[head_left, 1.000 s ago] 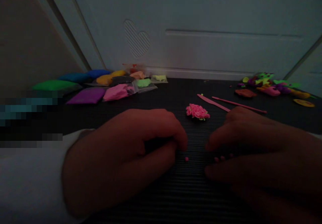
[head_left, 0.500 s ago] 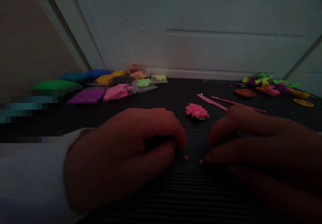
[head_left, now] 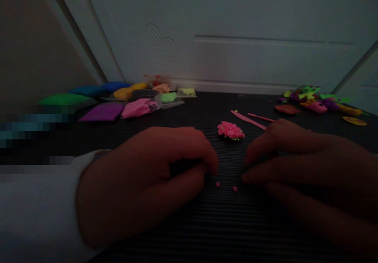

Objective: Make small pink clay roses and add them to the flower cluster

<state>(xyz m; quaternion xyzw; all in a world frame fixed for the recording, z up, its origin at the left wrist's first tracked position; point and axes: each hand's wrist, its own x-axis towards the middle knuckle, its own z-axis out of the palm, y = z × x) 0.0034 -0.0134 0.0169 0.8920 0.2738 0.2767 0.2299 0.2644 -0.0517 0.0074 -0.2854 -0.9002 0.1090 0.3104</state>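
Two tiny pink clay balls lie between my hands, the left ball and the right ball. My left hand rests on the table beside the left ball, fingers curled in and thumb tip tucked behind the index finger. What it may hold is hidden. My right hand is open, its fingers apart, with a fingertip a short gap from the right ball. Beyond the hands sits a cluster of pink clay roses with small green leaves. A pink modelling knife lies just past my right hand.
A thin pink tool runs behind my right hand. Bagged clay in several colours, including a purple pack and a pink pack, lies back left. Colourful clay pieces and a reddish-brown piece lie back right. A white panel stands behind.
My right hand has drawn slightly up and away from the right ball, its thumb now more visible. My left hand and the rose cluster stay put.
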